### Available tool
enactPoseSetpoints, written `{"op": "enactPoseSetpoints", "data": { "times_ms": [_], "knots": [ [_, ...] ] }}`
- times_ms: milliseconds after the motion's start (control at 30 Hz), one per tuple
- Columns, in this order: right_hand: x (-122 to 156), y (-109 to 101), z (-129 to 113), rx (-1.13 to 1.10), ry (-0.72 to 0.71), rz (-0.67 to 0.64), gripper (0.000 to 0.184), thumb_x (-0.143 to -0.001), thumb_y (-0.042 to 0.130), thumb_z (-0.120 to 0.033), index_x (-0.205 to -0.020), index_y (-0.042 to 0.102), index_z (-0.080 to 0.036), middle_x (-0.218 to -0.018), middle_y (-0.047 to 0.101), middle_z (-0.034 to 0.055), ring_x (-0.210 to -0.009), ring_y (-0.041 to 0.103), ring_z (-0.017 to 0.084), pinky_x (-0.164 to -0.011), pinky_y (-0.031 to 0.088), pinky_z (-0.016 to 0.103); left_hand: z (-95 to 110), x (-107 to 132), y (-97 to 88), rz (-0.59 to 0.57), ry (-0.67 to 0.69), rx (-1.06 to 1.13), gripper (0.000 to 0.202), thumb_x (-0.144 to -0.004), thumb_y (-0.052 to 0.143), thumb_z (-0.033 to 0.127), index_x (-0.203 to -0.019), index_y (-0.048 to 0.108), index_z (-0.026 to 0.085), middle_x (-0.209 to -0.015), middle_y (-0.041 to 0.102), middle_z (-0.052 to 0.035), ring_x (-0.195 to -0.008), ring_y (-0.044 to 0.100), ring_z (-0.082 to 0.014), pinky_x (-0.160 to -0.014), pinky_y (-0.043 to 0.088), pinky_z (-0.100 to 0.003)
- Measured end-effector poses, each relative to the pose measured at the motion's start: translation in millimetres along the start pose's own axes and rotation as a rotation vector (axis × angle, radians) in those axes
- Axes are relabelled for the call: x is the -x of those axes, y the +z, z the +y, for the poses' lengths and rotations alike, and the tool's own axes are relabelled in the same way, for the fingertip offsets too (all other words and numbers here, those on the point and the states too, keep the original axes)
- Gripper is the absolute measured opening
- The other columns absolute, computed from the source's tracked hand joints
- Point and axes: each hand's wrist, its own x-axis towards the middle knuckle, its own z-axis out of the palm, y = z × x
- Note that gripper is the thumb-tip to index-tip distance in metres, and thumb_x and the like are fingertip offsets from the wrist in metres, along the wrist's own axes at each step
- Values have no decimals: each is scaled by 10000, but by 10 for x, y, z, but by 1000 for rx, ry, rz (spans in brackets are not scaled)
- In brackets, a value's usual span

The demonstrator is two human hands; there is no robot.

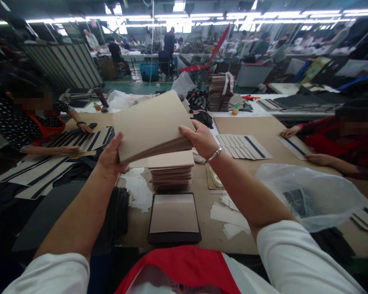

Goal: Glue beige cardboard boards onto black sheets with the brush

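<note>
A red apron (pixel 178 269) shows at the bottom edge. Just beyond it a black-edged panel (pixel 174 218) lies flat on the table (pixel 208 234). Behind the panel stands a stack of beige sheets (pixel 171 173). Above this stack, in the air, is a tilted bundle of sheets (pixel 151 124). The left hand (pixel 110 157) is clamped on its near left corner, and the right hand (pixel 200 139) grips its right edge. A plastic bag (pixel 309 196) lies to the right.

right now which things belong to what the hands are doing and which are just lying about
In hand: left hand, right hand, bundle of tan boards, stack of tan boards below it, black-edged panel.
Lying about: clear plastic bag, white paper scraps, striped pieces.
</note>
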Motion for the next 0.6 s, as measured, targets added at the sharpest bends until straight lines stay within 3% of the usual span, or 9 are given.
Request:
{"op": "enactPoseSetpoints", "data": {
  "times_ms": [133, 267, 400, 500, 600],
  "knots": [
    [-1, 240, -393, 71, -219, -100, 488, -752, 545, -527, -1049, 577, -141, -967, 598, 22, -1000, 538, 194, -873, 426, 346, 199, 271, -157, -33, 73, -52, 296, -788, 569, 295, -1056, 594, 171, -989, 686, -41, -931, 633, -192, -762, 568, -304],
    [-79, 403, -415, 96, -352, -303, 544, -784, 485, -572, -1156, 528, -177, -988, 589, -1, -1002, 546, 171, -874, 437, 315, 300, 625, -401, 82, 262, -109, 395, -714, 592, 212, -1108, 582, 234, -1050, 677, 0, -1011, 609, -206, -764, 576, -318],
    [-77, 401, -43, 349, -365, -482, 578, -820, 461, -562, -1276, 447, -207, -1162, 564, 59, -1074, 531, 196, -939, 412, 364, 321, 1093, -588, 366, 367, -108, 383, -656, 608, 232, -1031, 621, 307, -1082, 668, 76, -1177, 507, -226, -858, 543, -383],
    [54, 378, 423, 762, -321, -560, 802, -691, 636, -565, -1330, 401, -142, -1369, 401, 173, -1245, 389, 297, -1043, 298, 428, 313, 1448, -729, 586, 333, -79, 279, -645, 594, 277, -909, 655, 343, -1123, 644, 129, -1297, 365, -214, -942, 482, -398],
    [173, 357, 879, 1089, -276, -662, 890, -623, 718, -512, -1354, 380, -131, -1433, 307, 191, -1309, 274, 356, -1070, 216, 479, 287, 1746, -901, 696, 322, -63, 242, -632, 561, 278, -826, 665, 380, -1120, 633, 179, -1321, 319, -191, -1008, 404, -406]
  ]
}}
